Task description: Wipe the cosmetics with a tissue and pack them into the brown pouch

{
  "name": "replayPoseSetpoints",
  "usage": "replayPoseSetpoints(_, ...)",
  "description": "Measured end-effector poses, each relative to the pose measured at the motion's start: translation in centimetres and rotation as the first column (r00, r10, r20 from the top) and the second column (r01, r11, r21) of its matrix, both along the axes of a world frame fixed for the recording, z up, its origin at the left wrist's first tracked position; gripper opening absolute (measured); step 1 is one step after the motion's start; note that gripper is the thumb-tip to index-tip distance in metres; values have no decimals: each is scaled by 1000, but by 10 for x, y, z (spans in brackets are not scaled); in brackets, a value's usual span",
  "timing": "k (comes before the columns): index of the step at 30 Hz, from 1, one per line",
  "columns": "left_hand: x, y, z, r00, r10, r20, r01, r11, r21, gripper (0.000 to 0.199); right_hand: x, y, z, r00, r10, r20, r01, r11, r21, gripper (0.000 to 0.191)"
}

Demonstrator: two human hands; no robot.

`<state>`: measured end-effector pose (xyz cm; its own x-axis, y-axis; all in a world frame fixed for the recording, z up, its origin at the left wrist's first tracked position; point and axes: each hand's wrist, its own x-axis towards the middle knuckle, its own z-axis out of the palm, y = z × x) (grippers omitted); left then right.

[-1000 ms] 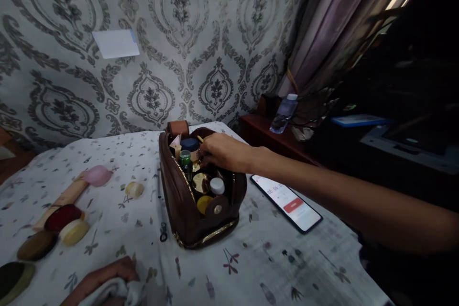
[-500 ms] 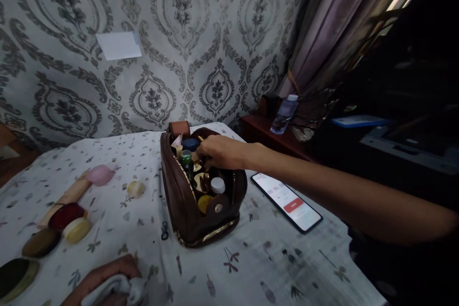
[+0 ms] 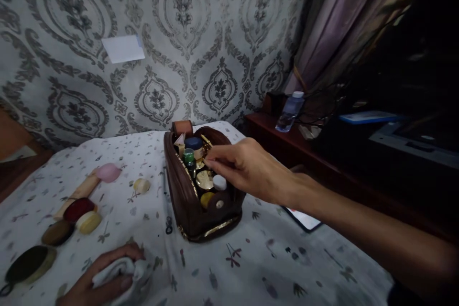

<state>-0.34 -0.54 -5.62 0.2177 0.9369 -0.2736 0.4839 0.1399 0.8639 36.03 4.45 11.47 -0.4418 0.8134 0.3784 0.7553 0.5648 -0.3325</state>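
Reaching across the white printed sheet (image 3: 258,258), the right hand (image 3: 247,167) is over the mouth of the dark brown leather bag with gold zips (image 3: 179,201). Its fingers are drawn together among the contents; in this dim light, I cannot tell whether they pinch something or only touch it. The left hand (image 3: 89,279) grasps a crumpled white cloth (image 3: 118,268) low on the sheet, its fingers curled round it.

The work looks partway along, judging by how the things are split. The bag stands upright near the middle of the sheet, its top already unzipped and spread. Inside are a small green-topped bottle (image 3: 189,157), a jar with a dark blue lid (image 3: 194,143), a round shiny gold piece (image 3: 204,180), a white cap (image 3: 219,182) and a round yellow piece (image 3: 207,200).

Out on the sheet, to the left, lie a beige tube (image 3: 81,193) with a pink rounded piece (image 3: 109,172) at its far end, a dark red disc (image 3: 79,210), a cream disc (image 3: 89,223), a brown disc (image 3: 58,233) and a dark oval piece with a pale side (image 3: 30,264). A small round cream piece (image 3: 141,185) lies apart, between these and the bag.
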Motion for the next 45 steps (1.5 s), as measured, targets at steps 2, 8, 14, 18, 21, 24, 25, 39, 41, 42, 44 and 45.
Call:
replayPoseSetpoints(2, 5, 3, 6, 996, -64, 57, 65, 998, -24, 49, -2, -12, -6, 992, 127, -13, -128, 991, -48, 25)
replayPoseSetpoints(8, 18, 4, 23, 979, -81, 189, 88, 996, -32, 38, -32, -43, -35, 909, 417, -21, -412, 890, -194, 28)
replayPoseSetpoints(14, 24, 1, 34, 957, -92, 274, 99, 995, -13, 39, -82, -54, -83, 868, 459, -189, -490, 851, -187, 22)
replayPoseSetpoints(18, 22, 1, 34, 963, -22, 268, 9, 999, 49, 36, -109, -47, -110, 857, 260, -445, -397, 883, -249, 20)
replayPoseSetpoints(21, 20, 5, 31, 964, 83, 253, -114, 987, 110, 38, -130, -38, -122, 784, 94, -613, -394, 839, -375, 24)
replayPoseSetpoints(24, 15, 9, 31, 945, 216, 246, -267, 944, 196, 41, -152, -31, -134, 671, -75, -738, -460, 739, -493, 29)
replayPoseSetpoints(25, 12, 11, 33, 932, 275, 236, -331, 910, 249, 42, -157, -29, -139, 630, -140, -764, -475, 709, -521, 29)
replayPoseSetpoints(39, -65, 109, 80, 751, 504, -428, 14, 635, 772, 43, -156, -46, -169, 741, 1, -672, -409, 793, -450, 22)
replayPoseSetpoints(41, -65, 134, 78, 727, 494, -477, 36, 667, 744, 43, -156, -46, -168, 745, 14, -667, -407, 801, -438, 22)
replayPoseSetpoints(42, -65, 146, 75, 714, 486, -504, 47, 685, 727, 43, -156, -46, -168, 745, 19, -666, -407, 805, -432, 22)
replayPoseSetpoints(44, -63, 167, 69, 692, 459, -557, 71, 725, 685, 43, -157, -45, -169, 745, 25, -666, -405, 811, -422, 21)
replayPoseSetpoints(45, -62, 175, 65, 683, 435, -586, 87, 749, 657, 43, -157, -45, -170, 747, 26, -665, -401, 814, -419, 21)
